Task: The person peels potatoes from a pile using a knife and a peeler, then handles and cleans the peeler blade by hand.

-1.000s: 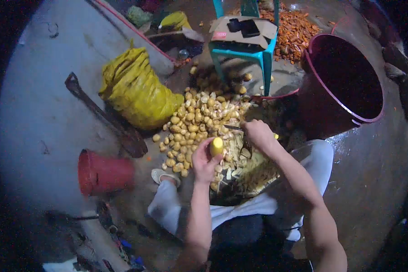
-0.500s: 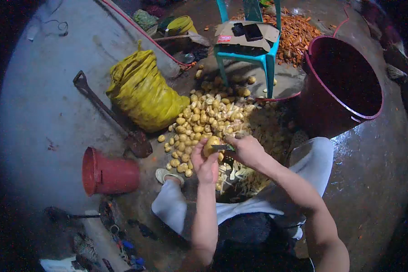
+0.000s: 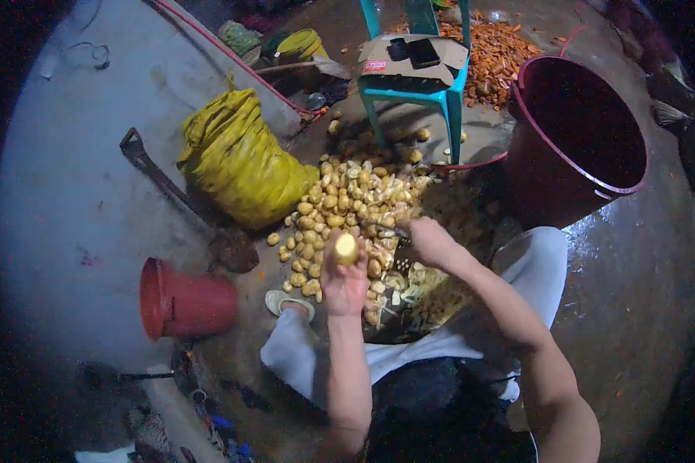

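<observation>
My left hand grips a potato whose pale, freshly cut face is turned up toward me. Just to the right, my right hand is closed around a knife, its dark blade pointing left and held apart from the potato. Beyond both hands a heap of potatoes spreads over the floor, some yellow-skinned and some with pale cut surfaces. Below the right hand lie pale peelings, partly in shadow between my legs.
A yellow sack leans behind the heap, beside a shovel. A red bucket lies tilted at left; a large maroon tub stands at right. A teal chair holds cardboard, before orange pieces.
The knife has come away from the potato, moving slightly right with my right hand. My left hand has turned, so the potato's cut face now shows.
</observation>
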`<state>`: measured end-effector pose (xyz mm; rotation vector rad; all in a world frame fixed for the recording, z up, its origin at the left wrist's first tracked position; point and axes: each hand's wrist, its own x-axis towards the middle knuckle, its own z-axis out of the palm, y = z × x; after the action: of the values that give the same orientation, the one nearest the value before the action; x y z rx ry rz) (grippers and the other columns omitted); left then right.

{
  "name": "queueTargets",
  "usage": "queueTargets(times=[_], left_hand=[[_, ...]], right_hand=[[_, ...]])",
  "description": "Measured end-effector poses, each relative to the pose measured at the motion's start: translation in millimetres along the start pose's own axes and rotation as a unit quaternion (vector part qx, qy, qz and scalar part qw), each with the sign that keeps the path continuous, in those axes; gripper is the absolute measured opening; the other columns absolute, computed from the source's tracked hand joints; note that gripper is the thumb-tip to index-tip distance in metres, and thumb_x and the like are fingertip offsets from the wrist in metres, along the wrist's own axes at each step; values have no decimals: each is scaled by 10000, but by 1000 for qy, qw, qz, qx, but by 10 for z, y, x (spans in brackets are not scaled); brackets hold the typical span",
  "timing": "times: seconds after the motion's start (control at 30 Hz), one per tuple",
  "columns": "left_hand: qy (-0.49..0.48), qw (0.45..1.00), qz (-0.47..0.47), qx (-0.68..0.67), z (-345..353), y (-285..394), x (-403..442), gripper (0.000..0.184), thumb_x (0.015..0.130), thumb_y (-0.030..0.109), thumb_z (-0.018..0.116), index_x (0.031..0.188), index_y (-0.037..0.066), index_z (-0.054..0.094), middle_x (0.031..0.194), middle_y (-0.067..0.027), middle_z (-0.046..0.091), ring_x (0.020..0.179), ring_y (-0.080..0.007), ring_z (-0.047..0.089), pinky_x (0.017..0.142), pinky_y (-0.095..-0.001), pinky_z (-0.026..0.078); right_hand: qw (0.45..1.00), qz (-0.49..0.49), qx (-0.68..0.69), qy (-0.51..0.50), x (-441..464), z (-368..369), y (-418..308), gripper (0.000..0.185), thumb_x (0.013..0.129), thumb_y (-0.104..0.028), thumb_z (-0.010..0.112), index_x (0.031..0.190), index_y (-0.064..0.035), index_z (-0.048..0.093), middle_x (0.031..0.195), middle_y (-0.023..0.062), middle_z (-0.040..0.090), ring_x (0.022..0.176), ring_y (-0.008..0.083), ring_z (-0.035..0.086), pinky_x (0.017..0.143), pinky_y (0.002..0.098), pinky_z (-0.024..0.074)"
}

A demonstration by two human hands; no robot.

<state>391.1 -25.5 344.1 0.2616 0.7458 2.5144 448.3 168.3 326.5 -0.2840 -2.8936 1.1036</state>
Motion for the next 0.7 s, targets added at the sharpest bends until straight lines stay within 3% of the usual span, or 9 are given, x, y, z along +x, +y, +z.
queueTargets(times=[0.07, 0.1, 0.23, 0.27, 0.33, 0.43, 0.47, 0.57, 0.7], left_hand=[[42, 990, -24, -132, -97, 82, 136, 591, 795, 140, 742, 1294, -26, 474, 1307, -201, 484, 1186, -308, 508, 958, -349, 494], [80, 988, -19, -127, -152, 119, 166, 534, 833, 150, 704, 1280, -41, 483, 1328, -217, 462, 1207, -318, 488, 939, -348, 505], [54, 988, -21, -141, -372, 220, 150, 549, 832, 161, 705, 1297, -29, 484, 1285, -177, 516, 1139, -286, 519, 953, -365, 487], [60, 988, -23, -141, -430, 199, 116, 549, 832, 161, 705, 1297, -29, 484, 1285, -177, 516, 1139, -286, 519, 953, -365, 487], [26, 1000, 15, -3, -444, 158, 111, 565, 832, 143, 698, 1325, -16, 472, 1310, -153, 515, 1132, -254, 522, 982, -377, 444], [18, 997, 23, 76, -310, 77, 34, 551, 852, 97, 650, 1352, -15, 447, 1338, -142, 504, 1133, -234, 522, 987, -368, 422], [31, 994, 24, 102, -248, 49, 4, 539, 863, 72, 617, 1360, -22, 432, 1343, -142, 499, 1133, -232, 522, 978, -356, 424], [31, 992, -60, 105, -224, -19, -76, 561, 821, 7, 575, 1358, -40, 419, 1325, -141, 506, 1162, -241, 511, 980, -358, 420], [-30, 985, -102, 134, -230, -69, -119, 604, 749, -22, 611, 1328, -45, 443, 1281, -151, 520, 1193, -245, 494, 992, -348, 413]], right_hand=[[999, 25, 16, -19, -23, -115, -21, 454, 725, -190, 751, 1124, -55, 581, 905, 243, 662, 891, 414, 644, 781, 493, 513], [999, -3, 26, 18, 27, 22, 151, 611, 663, -340, 827, 1131, -44, 568, 914, 250, 659, 888, 421, 639, 781, 491, 508], [987, -24, 143, 63, 39, -218, 145, 626, 603, -302, 883, 1068, -19, 575, 916, 232, 658, 897, 418, 626, 767, 434, 489], [970, -86, 167, 151, 41, -153, 205, 607, 607, -338, 889, 995, -8, 560, 880, 196, 651, 812, 335, 647, 724, 413, 483], [980, -20, 183, 72, 60, -323, 121, 597, 622, -345, 888, 990, -15, 553, 896, 123, 635, 805, 224, 606, 745, 351, 479], [959, -23, 274, 67, 114, -257, 159, 587, 634, -329, 885, 1013, -28, 553, 951, 60, 609, 868, 170, 552, 810, 308, 449], [959, -20, 274, 68, 122, -224, 183, 587, 634, -329, 885, 1013, -28, 553, 951, 60, 609, 868, 170, 552, 810, 308, 449], [926, -145, 333, 104, 163, -148, 157, 546, 664, -297, 872, 1031, -32, 566, 974, 40, 605, 932, 159, 535, 856, 314, 416], [949, -63, 299, 72, 143, -156, 132, 524, 641, -302, 882, 984, -19, 605, 919, 67, 628, 932, 165, 552, 870, 320, 427]])
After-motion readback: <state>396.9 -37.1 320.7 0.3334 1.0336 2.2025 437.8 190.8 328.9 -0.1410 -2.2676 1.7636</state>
